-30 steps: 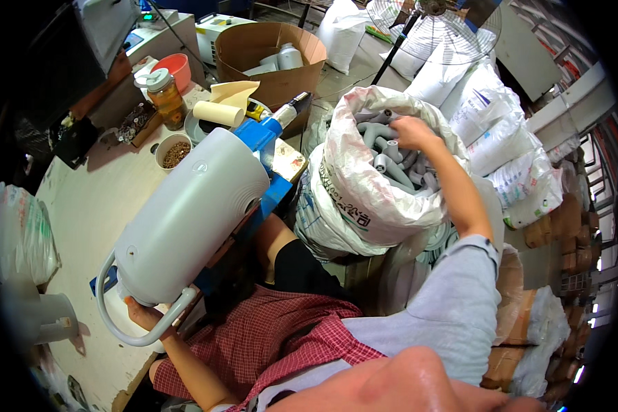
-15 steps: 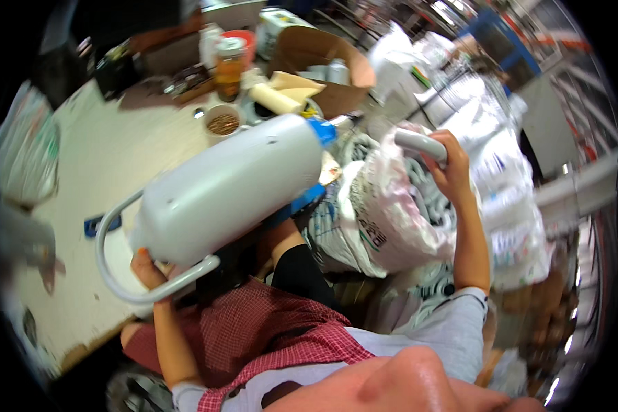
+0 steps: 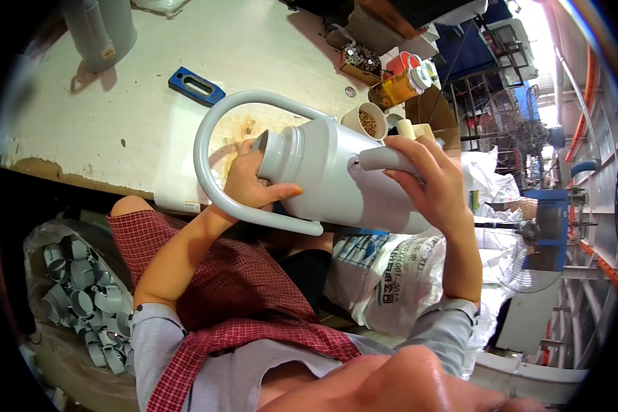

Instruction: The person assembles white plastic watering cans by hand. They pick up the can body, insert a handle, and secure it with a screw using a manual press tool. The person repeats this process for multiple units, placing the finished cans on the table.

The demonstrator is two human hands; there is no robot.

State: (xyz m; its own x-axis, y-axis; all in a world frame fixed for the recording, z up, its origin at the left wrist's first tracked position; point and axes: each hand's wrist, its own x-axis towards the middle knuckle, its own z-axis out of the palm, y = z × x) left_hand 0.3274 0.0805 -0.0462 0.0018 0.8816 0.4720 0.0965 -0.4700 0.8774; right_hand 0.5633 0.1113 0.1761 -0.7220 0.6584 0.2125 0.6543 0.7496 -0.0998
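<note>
The loose curved handle [image 3: 386, 160] has moved from over the white sack [image 3: 391, 278] onto the gray jug [image 3: 323, 189]. The right hand [image 3: 438, 180], nearer, closes around it, 1 end just beside a small hole [image 3: 353, 164]; contact is unclear. The jug lies between the 2 hands, long axis left to right, its neck at the left hand [image 3: 250, 180], which cups it, partly curled. Beyond the left hand lies a blue tool [image 3: 196, 86]. The left fingertips and jug's base are hidden.
</note>
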